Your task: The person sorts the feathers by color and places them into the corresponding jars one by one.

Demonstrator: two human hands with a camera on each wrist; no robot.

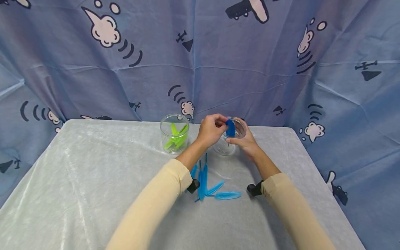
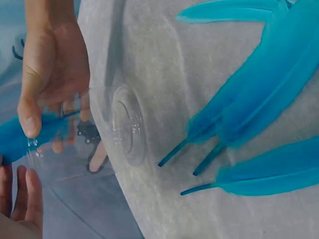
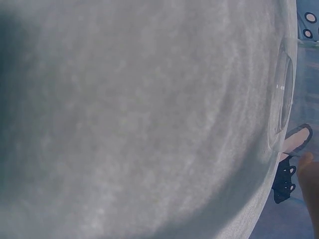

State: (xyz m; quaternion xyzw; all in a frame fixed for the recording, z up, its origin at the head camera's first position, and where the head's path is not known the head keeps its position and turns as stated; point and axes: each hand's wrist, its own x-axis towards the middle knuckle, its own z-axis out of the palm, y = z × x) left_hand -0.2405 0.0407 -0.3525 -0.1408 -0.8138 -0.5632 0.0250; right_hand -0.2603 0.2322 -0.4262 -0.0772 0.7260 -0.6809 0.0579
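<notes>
In the head view my left hand (image 1: 211, 131) pinches a blue feather (image 1: 230, 128) by its upper end, at the mouth of a clear plastic jar (image 1: 224, 150). My right hand (image 1: 248, 143) grips this jar near its rim, thumb at the front and fingers behind. The left wrist view shows the feather (image 2: 55, 127) lying partly inside the jar, its quill toward the base. In the right wrist view only the jar's base (image 3: 284, 94) and a bit of the right hand (image 3: 309, 184) show at the edge.
Several lighter blue feathers (image 1: 203, 178) lie on the grey cloth-covered table (image 1: 103, 194), below the forearms. A second clear jar (image 1: 163, 133) stands left of the hands with green feathers (image 1: 177, 140) in it. A patterned blue curtain (image 1: 218, 69) hangs behind the table.
</notes>
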